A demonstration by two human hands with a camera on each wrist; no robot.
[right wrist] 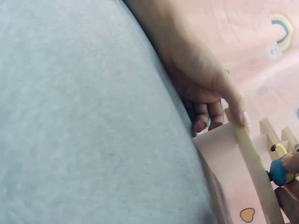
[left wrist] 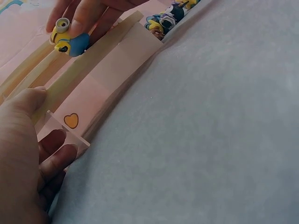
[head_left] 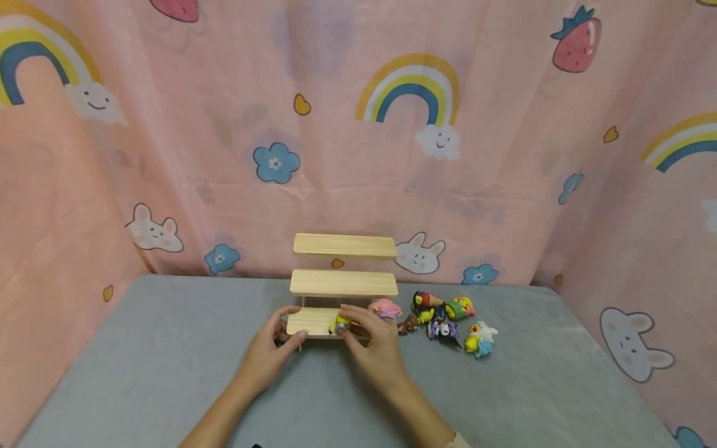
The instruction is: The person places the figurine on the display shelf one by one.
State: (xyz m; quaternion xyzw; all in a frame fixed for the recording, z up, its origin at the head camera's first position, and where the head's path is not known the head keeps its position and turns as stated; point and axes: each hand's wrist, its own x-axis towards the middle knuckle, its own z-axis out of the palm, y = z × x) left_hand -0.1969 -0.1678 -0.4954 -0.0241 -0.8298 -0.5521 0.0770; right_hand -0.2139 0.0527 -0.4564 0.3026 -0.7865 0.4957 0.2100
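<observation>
A three-tier wooden display shelf [head_left: 343,283] stands against the back curtain. My left hand [head_left: 267,350] grips the left end of its lowest board, thumb on the front edge and other fingers curled beside the clear side support [left wrist: 70,128]. Over that same board, my right hand [head_left: 378,348] pinches a small yellow and blue Minion figurine [left wrist: 70,41] between thumb and fingers. The figurine is tilted in the left wrist view; whether its base touches the board I cannot tell. Behind the right hand, a pink figurine [head_left: 385,307] shows partly.
Several small figurines lie to the right of the shelf, among them a purple one [head_left: 444,331], a brown one [head_left: 409,325] and a white, yellow and blue one [head_left: 480,340]. Grey cloth [head_left: 538,386] covers the table. A pink printed curtain [head_left: 336,199] encloses the back and sides.
</observation>
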